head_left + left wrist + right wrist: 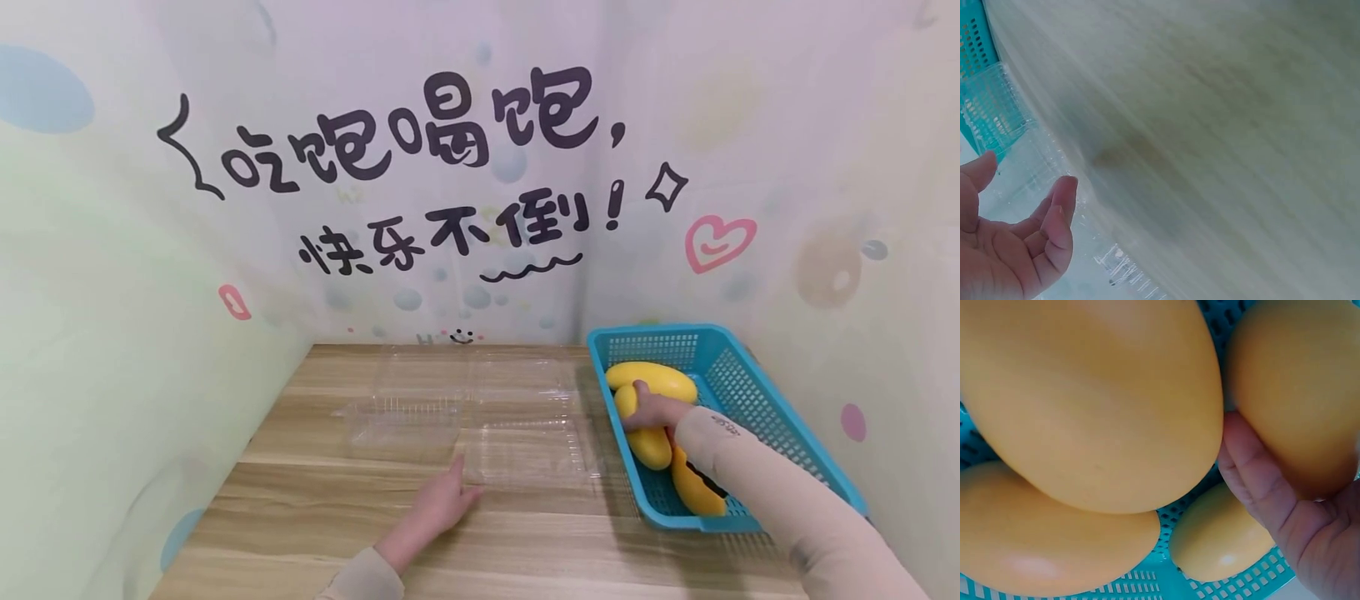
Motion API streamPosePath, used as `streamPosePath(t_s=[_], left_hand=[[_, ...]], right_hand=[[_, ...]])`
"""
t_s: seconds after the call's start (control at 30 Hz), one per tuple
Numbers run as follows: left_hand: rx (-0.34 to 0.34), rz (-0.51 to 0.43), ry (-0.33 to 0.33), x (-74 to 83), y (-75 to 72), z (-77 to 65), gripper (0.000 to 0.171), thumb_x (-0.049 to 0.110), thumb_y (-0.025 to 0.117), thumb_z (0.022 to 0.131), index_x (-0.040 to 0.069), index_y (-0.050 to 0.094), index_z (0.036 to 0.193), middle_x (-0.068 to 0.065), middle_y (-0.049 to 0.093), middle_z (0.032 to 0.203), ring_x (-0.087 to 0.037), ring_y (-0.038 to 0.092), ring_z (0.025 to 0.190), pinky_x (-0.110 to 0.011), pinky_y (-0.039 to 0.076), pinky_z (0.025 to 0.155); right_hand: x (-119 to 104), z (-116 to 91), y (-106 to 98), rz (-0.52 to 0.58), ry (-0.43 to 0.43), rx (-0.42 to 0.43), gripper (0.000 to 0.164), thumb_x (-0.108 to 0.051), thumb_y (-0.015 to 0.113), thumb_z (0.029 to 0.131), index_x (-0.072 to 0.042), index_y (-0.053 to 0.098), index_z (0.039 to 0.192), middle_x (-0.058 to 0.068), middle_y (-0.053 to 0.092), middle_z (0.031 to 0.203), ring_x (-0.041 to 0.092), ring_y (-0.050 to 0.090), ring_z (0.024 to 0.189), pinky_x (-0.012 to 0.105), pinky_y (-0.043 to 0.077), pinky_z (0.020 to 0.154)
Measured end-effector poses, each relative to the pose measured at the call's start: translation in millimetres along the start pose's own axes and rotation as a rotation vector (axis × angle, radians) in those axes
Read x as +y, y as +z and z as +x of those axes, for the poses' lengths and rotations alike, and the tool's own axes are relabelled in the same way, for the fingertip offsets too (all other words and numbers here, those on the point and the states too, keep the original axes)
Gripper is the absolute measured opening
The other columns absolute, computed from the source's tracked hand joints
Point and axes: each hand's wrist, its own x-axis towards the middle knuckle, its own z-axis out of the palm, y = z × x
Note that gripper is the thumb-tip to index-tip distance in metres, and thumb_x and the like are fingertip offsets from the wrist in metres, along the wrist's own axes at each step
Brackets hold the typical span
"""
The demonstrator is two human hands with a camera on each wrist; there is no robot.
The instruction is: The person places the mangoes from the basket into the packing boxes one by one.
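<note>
In the blue basket, my right hand [652, 410] is at the left side among several yellow mangoes. Its fingers curl along one side of a mango [1300, 381], which it grips; the thumb is mostly hidden in the right wrist view. A larger-looking mango [1097, 406] lies right beside the fingers, and another mango [1041, 531] rests below that one. On the table, my left hand [438, 502] is at the front edge of a clear plastic box [528, 450], its fingers loosely bent and holding nothing. Whether the fingertips touch the box I cannot tell.
The blue basket [795, 433] with perforated walls stands at the table's right side. A second clear plastic box [401, 425] is left of the first, with transparent lids behind. A printed cloth wall [450, 308] closes off the back of the wooden table [300, 500].
</note>
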Motion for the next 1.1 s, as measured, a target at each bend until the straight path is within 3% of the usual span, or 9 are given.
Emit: streamPosePath(t_s=[0.17,0.23,0.3,0.43,0.53,0.8,0.97,1.1], left_hand=[[0.023,-0.048,-0.011,4.0,-2.5,0.7,0.074,0.037,0.060,0.086,-0.008,0.029,0.137,-0.026,0.060,0.109,-0.038,0.062,0.091,-0.047,0.051,0.072],[0.027,-0.060,-0.014,4.9,-3.0,1.4,0.073,0.036,0.059,0.087,-0.008,0.029,0.137,-0.024,0.062,0.107,-0.037,0.062,0.089,-0.046,0.051,0.070],[0.027,-0.073,-0.010,5.1,-3.1,2.4,0.072,0.034,0.059,0.087,-0.009,0.029,0.136,-0.020,0.064,0.097,-0.031,0.062,0.077,-0.041,0.051,0.061],[0.025,-0.117,-0.008,6.1,-3.9,3.3,0.071,0.032,0.059,0.088,-0.010,0.029,0.136,-0.007,0.062,0.083,-0.015,0.053,0.061,-0.030,0.043,0.051],[0.030,-0.166,-0.007,6.7,-4.9,3.7,0.070,0.029,0.060,0.088,-0.011,0.029,0.135,-0.002,0.061,0.079,-0.009,0.048,0.058,-0.026,0.039,0.050],[0.037,-0.253,-0.004,5.2,-4.0,5.1,0.069,0.024,0.061,0.087,-0.011,0.027,0.136,-0.002,0.062,0.078,-0.009,0.048,0.058,-0.025,0.040,0.052],[0.030,-0.276,-0.017,4.7,-3.8,7.1,0.070,0.024,0.062,0.087,-0.011,0.026,0.137,-0.002,0.061,0.078,-0.010,0.049,0.060,-0.026,0.041,0.054],[0.031,-0.276,-0.018,5.3,-3.7,8.6,0.070,0.023,0.063,0.086,-0.010,0.028,0.136,0.000,0.059,0.075,-0.010,0.048,0.060,-0.027,0.041,0.055]], right_hand=[[0.4,2.9,-0.3,-0.026,-0.009,0.012,0.104,-0.036,0.068,0.077,-0.004,-0.006,0.143,0.032,0.027,0.127,0.041,0.040,0.102,0.056,0.045,0.081],[0.7,4.1,-0.4,-0.034,-0.009,0.016,0.104,-0.036,0.068,0.077,-0.004,-0.005,0.143,0.032,0.029,0.126,0.041,0.041,0.102,0.056,0.045,0.081],[1.4,5.2,-0.4,-0.038,-0.011,0.021,0.104,-0.036,0.069,0.077,-0.003,-0.005,0.143,0.032,0.031,0.126,0.041,0.041,0.102,0.056,0.044,0.082],[2.0,4.3,0.7,-0.048,-0.037,0.034,0.105,-0.036,0.069,0.076,-0.002,-0.004,0.143,0.031,0.033,0.125,0.040,0.041,0.102,0.056,0.043,0.084],[1.8,3.8,2.4,-0.081,-0.063,0.054,0.102,-0.035,0.068,0.076,0.000,-0.002,0.142,0.028,0.039,0.119,0.038,0.043,0.099,0.052,0.042,0.083],[3.1,8.6,3.3,-0.133,-0.065,0.096,0.099,-0.036,0.067,0.077,0.003,0.001,0.140,0.025,0.048,0.111,0.035,0.048,0.092,0.050,0.044,0.080],[6.5,12.8,3.6,-0.094,-0.077,0.122,0.099,-0.036,0.066,0.077,0.007,0.003,0.140,0.027,0.048,0.110,0.035,0.050,0.090,0.048,0.045,0.078],[10.6,15.0,3.3,-0.001,-0.047,0.115,0.099,-0.035,0.065,0.077,0.004,-0.001,0.141,0.029,0.043,0.115,0.036,0.048,0.093,0.047,0.047,0.075]])
